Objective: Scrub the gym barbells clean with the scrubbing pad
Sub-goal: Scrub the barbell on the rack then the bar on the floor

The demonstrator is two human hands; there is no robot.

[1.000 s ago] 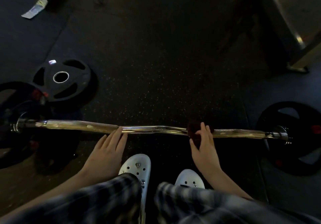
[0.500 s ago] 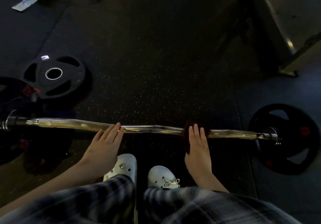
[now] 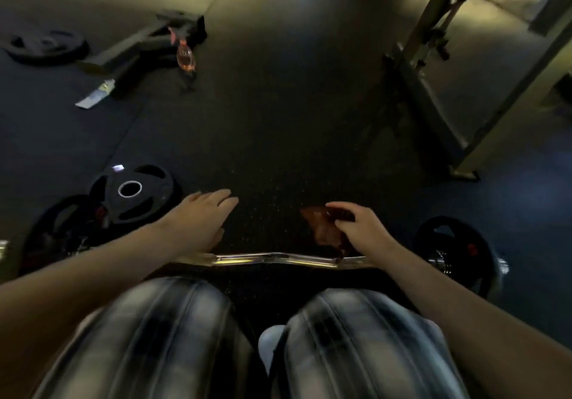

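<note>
Barbell [image 3: 278, 257] — lay on floor [image 3: 278, 120] before the knees [image 3: 173, 321]. Scrubbing pad [image 3: 320, 223] — pinched in curled right hand [image 3: 363, 228], just beyond it. Left hand [image 3: 201, 216] flat, fingers straight. Advised: steady the barbell, wrap pad, stroke lengthwise.

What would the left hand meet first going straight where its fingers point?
Only dark speckled rubber floor, it seems; the left hand points past the brown scrubbing pad, though depth is unclear.
</note>
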